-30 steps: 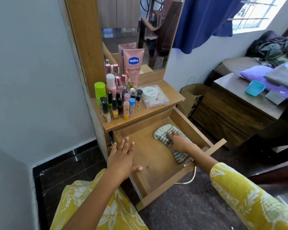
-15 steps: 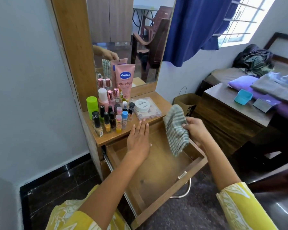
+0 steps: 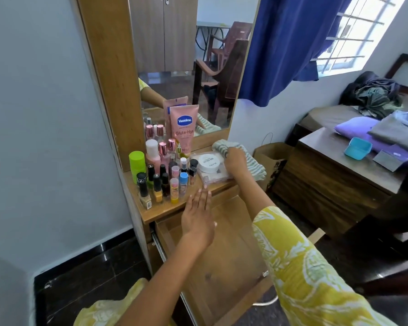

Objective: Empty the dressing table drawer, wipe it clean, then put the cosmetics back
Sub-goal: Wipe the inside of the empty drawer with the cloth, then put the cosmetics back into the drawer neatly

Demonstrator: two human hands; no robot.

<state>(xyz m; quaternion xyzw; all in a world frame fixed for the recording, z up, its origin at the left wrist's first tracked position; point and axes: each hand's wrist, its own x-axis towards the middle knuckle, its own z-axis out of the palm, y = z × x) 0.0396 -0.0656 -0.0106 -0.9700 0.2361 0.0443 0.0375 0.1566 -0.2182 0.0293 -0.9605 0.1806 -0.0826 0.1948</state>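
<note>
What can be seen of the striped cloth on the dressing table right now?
The striped cloth is soft fabric, banded in grey-green and off-white, bunched rather than spread flat. It lies at the right end of the dressing table top, beside the mirror's lower corner, with one end drooping over the table's right edge. The right hand rests on it, fingers curled into its folds, covering its middle. It lies next to the clear flat case carrying a white round tub. Part of it is reflected in the mirror.

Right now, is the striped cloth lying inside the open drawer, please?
No, the right hand holds the cloth on the tabletop, beside the mirror, outside the drawer.
</note>
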